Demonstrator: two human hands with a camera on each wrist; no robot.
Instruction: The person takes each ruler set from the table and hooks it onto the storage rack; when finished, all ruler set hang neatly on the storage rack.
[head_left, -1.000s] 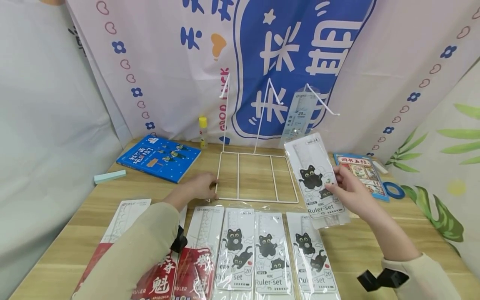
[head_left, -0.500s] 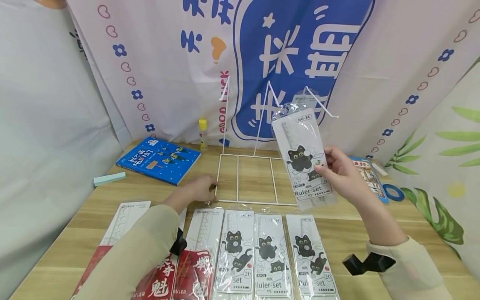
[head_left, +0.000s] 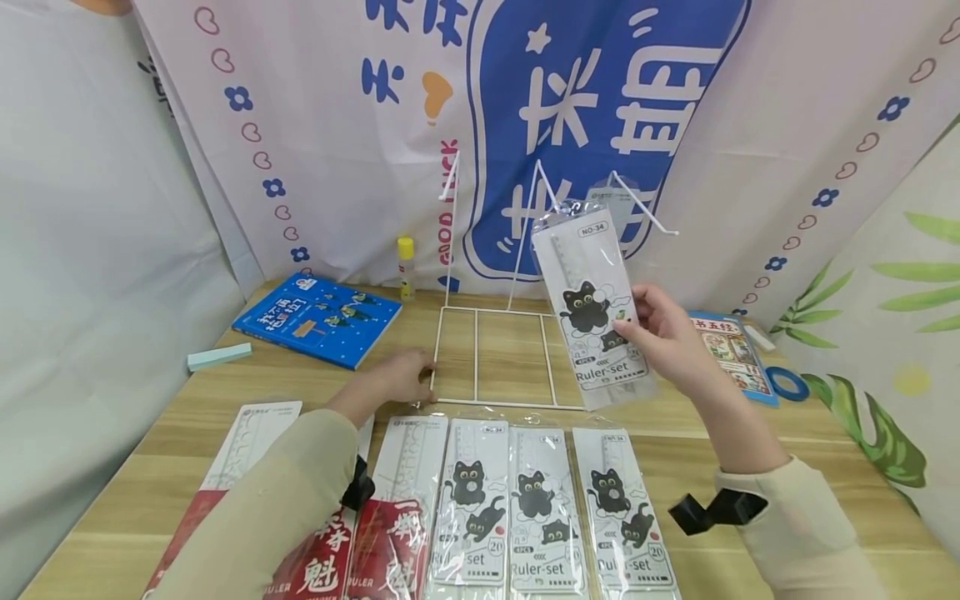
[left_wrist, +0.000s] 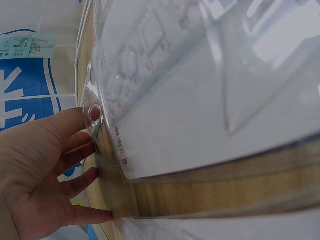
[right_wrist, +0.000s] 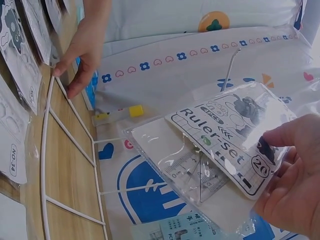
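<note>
My right hand (head_left: pixel 671 346) pinches a ruler set (head_left: pixel 588 304) in a clear sleeve by its right edge, thumb on the black-cat front. The pack's top overlaps the tip of the middle hook (head_left: pixel 545 185) in the head view; whether that hook passes through its hole, I cannot tell. Clear rulers show in the pack (right_wrist: pixel 197 172) in the right wrist view. At the front left corner of the white wire rack (head_left: pixel 512 404), my left hand (head_left: pixel 405 377) holds the base wire. A light-blue ruler pack (head_left: pixel 615 193) hangs from the right hook, largely covered by the held one.
Red ruler packs (head_left: pixel 390 533) and cat ruler sets (head_left: pixel 545 508) lie in a row along the front. Behind the left hand are a blue book (head_left: pixel 318 321) and a glue stick (head_left: pixel 406 267). Another book (head_left: pixel 731 354) and blue tape (head_left: pixel 787 384) lie right.
My right hand has raised the ruler set and carried it left, from in front of the right hook toward the middle one. The left hand stays at the rack's corner.
</note>
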